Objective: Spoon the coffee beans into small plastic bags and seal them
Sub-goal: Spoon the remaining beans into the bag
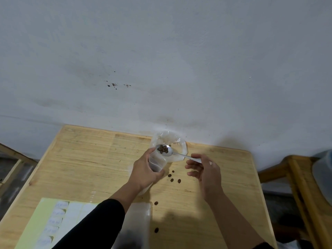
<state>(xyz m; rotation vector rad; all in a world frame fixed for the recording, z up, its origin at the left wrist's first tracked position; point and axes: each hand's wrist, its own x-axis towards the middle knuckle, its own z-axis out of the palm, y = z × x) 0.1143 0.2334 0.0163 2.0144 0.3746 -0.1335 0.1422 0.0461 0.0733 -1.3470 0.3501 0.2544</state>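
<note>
Left hand [143,172]: curled round a small clear plastic bag [158,162], held upright above the middle of the counter [86,159], mouth open toward the far edge.
Left fingers [159,174]: wrapped about the bag's lower part, thumb up along its left side.
Right hand [204,172]: pinches the handle end of a metal spoon [168,152] between thumb and forefinger; other fingers loosely spread, holding nothing.
Spoon: bowl over the mouth of the small bag, handle running right toward the right hand.
Coffee beans [163,149]: small heap in the spoon bowl, at the bag's mouth.
Large clear bag [177,150]: behind the small bag, at the counter's far edge, against the wall [161,51]; contents hard to tell.
Loose beans [173,178]: a few scattered on the counter between the two hands, two more nearer the near edge.
Flat plastic bags [138,223]: near edge, partly under the left forearm.
Label sheet [46,225]: pale yellow backing with white stickers, near-left corner.
Sleeve [100,220]: black, on the left forearm.
Wooden frame [301,187]: beside the counter's right edge.
</note>
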